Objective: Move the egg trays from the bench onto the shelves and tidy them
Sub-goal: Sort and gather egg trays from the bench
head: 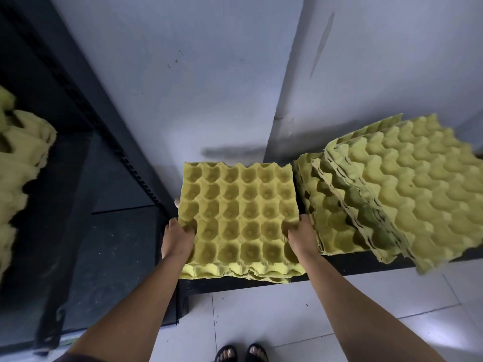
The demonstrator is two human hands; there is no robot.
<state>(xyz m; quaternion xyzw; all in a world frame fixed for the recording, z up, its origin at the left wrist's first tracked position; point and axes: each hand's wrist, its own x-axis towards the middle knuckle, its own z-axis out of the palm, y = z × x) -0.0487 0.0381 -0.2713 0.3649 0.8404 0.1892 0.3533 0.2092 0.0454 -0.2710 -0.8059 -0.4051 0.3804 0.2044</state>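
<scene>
Shelving unit [104, 121] down the left of the frame, dark metal, with shelved trays [21, 158] at the far-left edge. At centre, left hand [177, 239] gripping the left edge of a small stack of egg trays [240, 212], right hand [300, 236] gripping the right edge. Stack low over the dark bench [366, 270], whether resting or lifted hard to tell; both hands equally near. Shelves off to its left, slanting post between. Slumped heap of trays [392, 192] just beside the right hand, likely to snag

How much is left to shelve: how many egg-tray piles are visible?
3: held pile at centre, jumbled heap on the bench at right, shelf pile at left. Others may be hidden.
</scene>
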